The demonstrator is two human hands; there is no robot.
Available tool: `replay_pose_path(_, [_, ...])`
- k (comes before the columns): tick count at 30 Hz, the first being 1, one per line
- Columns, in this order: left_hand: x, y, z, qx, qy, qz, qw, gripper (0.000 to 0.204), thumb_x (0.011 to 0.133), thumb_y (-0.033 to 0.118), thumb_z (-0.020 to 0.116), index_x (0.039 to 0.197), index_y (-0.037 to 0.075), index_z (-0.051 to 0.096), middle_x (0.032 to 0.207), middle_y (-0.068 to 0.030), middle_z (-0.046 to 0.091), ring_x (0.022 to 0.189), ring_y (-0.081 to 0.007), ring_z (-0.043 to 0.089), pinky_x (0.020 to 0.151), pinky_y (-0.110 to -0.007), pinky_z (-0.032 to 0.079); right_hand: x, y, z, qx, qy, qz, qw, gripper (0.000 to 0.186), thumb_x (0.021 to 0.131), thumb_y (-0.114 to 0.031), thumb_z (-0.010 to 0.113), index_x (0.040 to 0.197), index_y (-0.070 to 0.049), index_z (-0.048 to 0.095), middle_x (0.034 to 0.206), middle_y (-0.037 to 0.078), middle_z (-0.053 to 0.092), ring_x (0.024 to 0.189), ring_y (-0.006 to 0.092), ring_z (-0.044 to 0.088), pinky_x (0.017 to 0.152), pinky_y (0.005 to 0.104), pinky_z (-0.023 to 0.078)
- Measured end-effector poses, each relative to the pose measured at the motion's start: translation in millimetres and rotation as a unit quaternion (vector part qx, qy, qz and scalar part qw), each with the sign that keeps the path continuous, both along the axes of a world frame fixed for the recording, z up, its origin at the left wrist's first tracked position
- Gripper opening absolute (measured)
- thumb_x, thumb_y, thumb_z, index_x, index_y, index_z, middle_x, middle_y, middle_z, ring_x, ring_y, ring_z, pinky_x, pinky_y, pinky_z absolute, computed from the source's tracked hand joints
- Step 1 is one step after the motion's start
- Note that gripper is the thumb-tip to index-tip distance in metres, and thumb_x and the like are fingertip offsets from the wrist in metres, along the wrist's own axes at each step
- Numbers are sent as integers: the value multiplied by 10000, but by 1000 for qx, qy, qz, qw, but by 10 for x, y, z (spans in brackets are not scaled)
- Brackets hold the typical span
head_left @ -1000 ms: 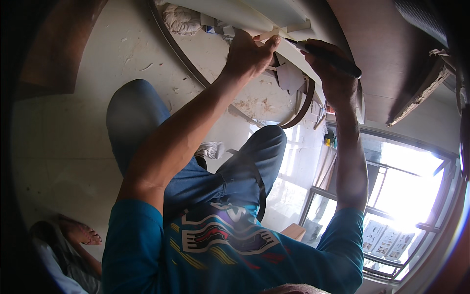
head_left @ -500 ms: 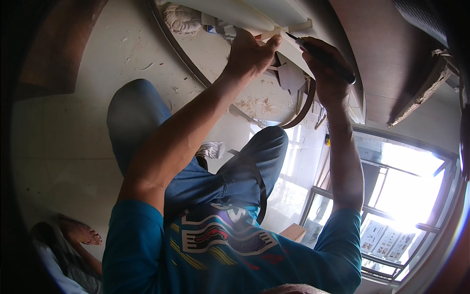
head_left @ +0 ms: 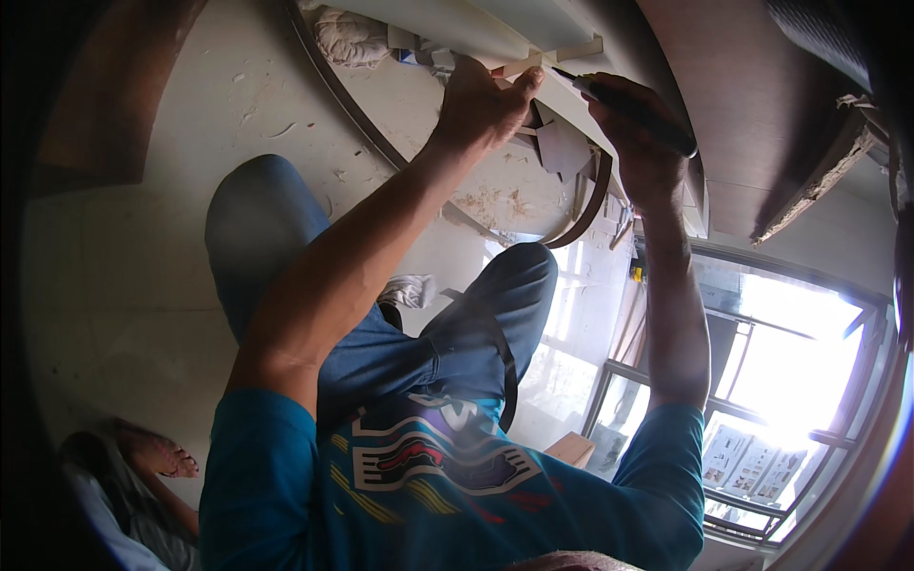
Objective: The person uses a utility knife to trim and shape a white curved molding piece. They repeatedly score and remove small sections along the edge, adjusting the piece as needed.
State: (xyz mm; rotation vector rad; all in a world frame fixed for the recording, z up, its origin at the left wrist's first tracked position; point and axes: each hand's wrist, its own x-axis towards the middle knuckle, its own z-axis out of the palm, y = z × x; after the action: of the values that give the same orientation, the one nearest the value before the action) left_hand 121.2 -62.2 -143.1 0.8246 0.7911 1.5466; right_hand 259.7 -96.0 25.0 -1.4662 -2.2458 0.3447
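My left hand (head_left: pixel 486 109) is closed on a pale wooden strip (head_left: pixel 519 67) at the edge of a whitish panel (head_left: pixel 476 27), its thumb pointing up beside the strip's end. In my right hand (head_left: pixel 638 133) is a black-handled tool (head_left: pixel 628 105) with a thin dark pointed tip, possibly a knife or screwdriver. That tip points left toward the strip, close to my left thumb; whether it touches cannot be made out. A second pale strip (head_left: pixel 581 49) juts from the panel just beyond.
A dark curved band (head_left: pixel 367 133) loops over the floor (head_left: pixel 133 247), where shavings are scattered. Beyond my left hand lies a bundled cloth (head_left: pixel 350 38). Brown panels (head_left: pixel 724 124) stand at the right, above a bright window (head_left: pixel 790 352). Another person's foot (head_left: pixel 162 452) shows at lower left.
The tool's handle end has shifted slightly right and its tip slightly left and down. My left hand keeps its grip on the strip, moving barely at all.
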Motion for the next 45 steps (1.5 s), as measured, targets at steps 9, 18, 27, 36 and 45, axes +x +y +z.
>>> replay_pose_path(9, [-63, -42, 70, -27, -7, -34, 999, 484, 986, 178, 780, 1370, -73, 624, 1344, -215, 725, 1257, -278, 699, 1075, -388, 533, 79, 66, -122, 16, 15, -6, 1000, 278, 986, -96, 806, 1258, -51, 774, 1164, 82, 821, 1064, 167, 773, 948, 337, 629])
replay_pose_path(18, [3, -13, 16, 5, -17, 5, 1000, 478, 990, 172, 776, 1367, -82, 625, 1313, -217, 738, 1282, -270, 688, 1068, -380, 532, 27, 19, 77, -22, -26, -14, 999, 288, 981, -86, 804, 1265, -49, 771, 1155, 88, 822, 1054, 174, 777, 941, 339, 636])
replay_pose_path(27, [45, 11, -5, 12, -4, 32, 999, 477, 982, 217, 783, 1340, -74, 660, 1297, -215, 747, 1258, -272, 694, 1064, -398, 525, 132, 92, -138, 2, 31, 1, 1000, 297, 977, -59, 797, 1271, -31, 761, 1165, 93, 822, 1064, 161, 776, 960, 322, 621])
replay_pose_path(36, [-4, -22, 40, -2, -7, 5, 1000, 476, 976, 193, 787, 1350, -67, 651, 1304, -206, 744, 1252, -269, 698, 1067, -404, 529, 27, 6, 78, -43, 19, -19, 999, 291, 993, -60, 787, 1280, -23, 750, 1174, 104, 815, 1072, 177, 773, 969, 328, 634])
replay_pose_path(45, [94, -5, 5, 8, -30, 63, 998, 399, 953, 157, 813, 1257, -68, 687, 1219, -210, 754, 1204, -312, 721, 1027, -421, 563, 88, 67, -150, 15, 30, 8, 999, 280, 990, -68, 795, 1268, -47, 767, 1176, 96, 818, 1061, 176, 774, 947, 323, 627])
